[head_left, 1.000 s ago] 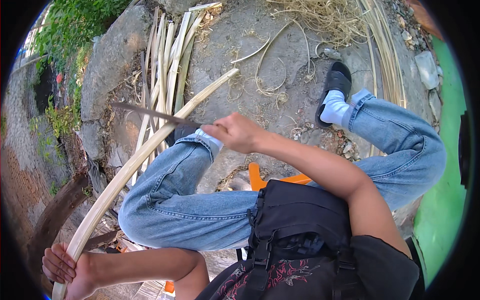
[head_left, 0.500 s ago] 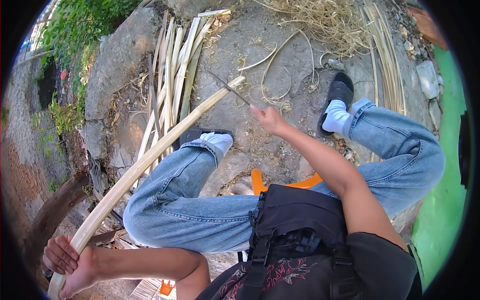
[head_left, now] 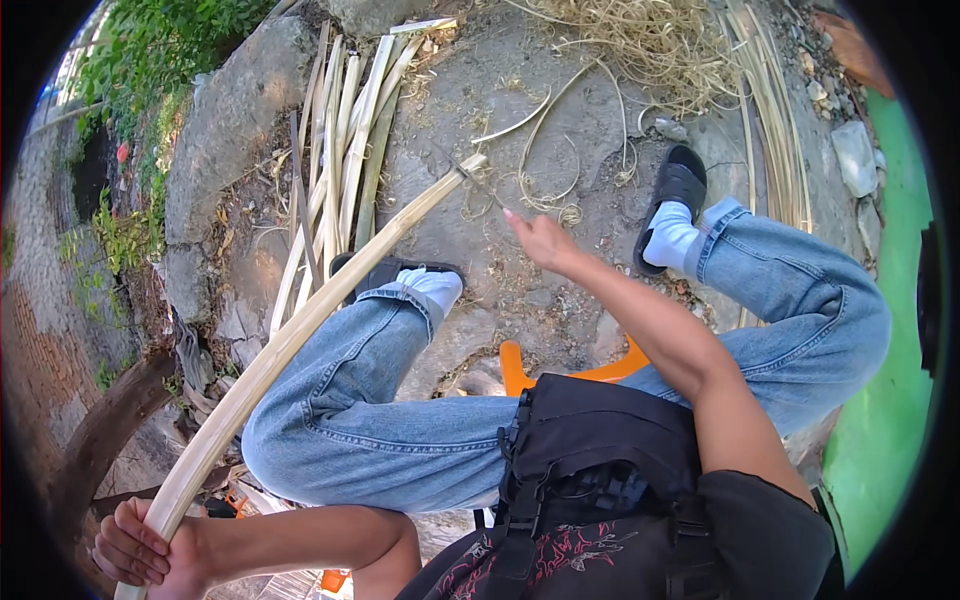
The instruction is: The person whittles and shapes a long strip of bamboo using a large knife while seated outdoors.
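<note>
The left hand (head_left: 148, 545), near and at the left, is wrapped closed around the near end of a long, pale split-wood strip (head_left: 285, 345). The strip slants from there toward the far middle, passing left of the bent left knee and over the black slide sandal (head_left: 378, 275) on the left foot. Its far end lies above bare ground. The right hand (head_left: 540, 240), right of that far end, is closed around the grip of a thin, dark-bladed knife (head_left: 485, 188); the fingers hide most of the grip. The blade crosses the strip close to its far tip, pointing far and left.

Far left, more split strips (head_left: 350, 130) lie in a loose pile beside a large rock (head_left: 225, 110). On the far right sit a tangle of curly shavings (head_left: 650, 45) and, just right of it, a bundle of slender strips (head_left: 785, 130). A few loose curled shavings (head_left: 540, 130) lie on the ground between. An orange plastic frame (head_left: 512, 370) shows between the legs, near a black bag (head_left: 605, 430).
</note>
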`<state>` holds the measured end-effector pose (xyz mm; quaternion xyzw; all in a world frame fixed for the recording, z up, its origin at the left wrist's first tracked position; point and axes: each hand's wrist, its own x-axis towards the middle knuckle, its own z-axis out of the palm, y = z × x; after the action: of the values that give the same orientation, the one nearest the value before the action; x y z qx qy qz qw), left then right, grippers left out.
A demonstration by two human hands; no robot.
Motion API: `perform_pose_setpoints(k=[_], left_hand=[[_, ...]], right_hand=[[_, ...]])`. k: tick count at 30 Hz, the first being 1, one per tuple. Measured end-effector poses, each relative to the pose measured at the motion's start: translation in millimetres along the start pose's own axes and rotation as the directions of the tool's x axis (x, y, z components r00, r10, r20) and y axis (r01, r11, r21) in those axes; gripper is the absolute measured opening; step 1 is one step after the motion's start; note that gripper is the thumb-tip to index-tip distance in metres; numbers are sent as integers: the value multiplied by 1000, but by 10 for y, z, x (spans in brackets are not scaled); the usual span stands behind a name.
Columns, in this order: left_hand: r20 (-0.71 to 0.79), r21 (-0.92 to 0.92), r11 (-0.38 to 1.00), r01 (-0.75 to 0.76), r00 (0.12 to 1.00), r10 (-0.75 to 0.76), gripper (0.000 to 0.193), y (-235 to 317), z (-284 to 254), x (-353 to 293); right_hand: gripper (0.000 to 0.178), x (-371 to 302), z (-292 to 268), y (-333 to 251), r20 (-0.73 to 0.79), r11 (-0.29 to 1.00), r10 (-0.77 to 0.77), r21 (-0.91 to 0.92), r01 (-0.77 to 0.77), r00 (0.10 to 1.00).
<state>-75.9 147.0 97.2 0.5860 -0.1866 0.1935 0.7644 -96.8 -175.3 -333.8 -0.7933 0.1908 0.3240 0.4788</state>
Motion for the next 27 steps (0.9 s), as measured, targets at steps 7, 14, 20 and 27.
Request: perform_pose_setpoints(k=[7,14,20,27], left_hand=[[-129,34,993,-111,985,114,71,-33,-5,22],[5,-22,999,-44,999,44,71,-69,-71,-28],[-199,98,995,-32,979,51,70,19,-118,-9],[-476,490,872,-7,836,274,67,-95,3,96]], right_hand=[[67,-633,74,-1168,235,902,-419,217,373,877],[75,214,54,130,5,999,33,6,-33,999],[76,-350,303,-658,77,945,-301,157,287,951],[74,179,73,113,-13,999,-42,-31,42,999]])
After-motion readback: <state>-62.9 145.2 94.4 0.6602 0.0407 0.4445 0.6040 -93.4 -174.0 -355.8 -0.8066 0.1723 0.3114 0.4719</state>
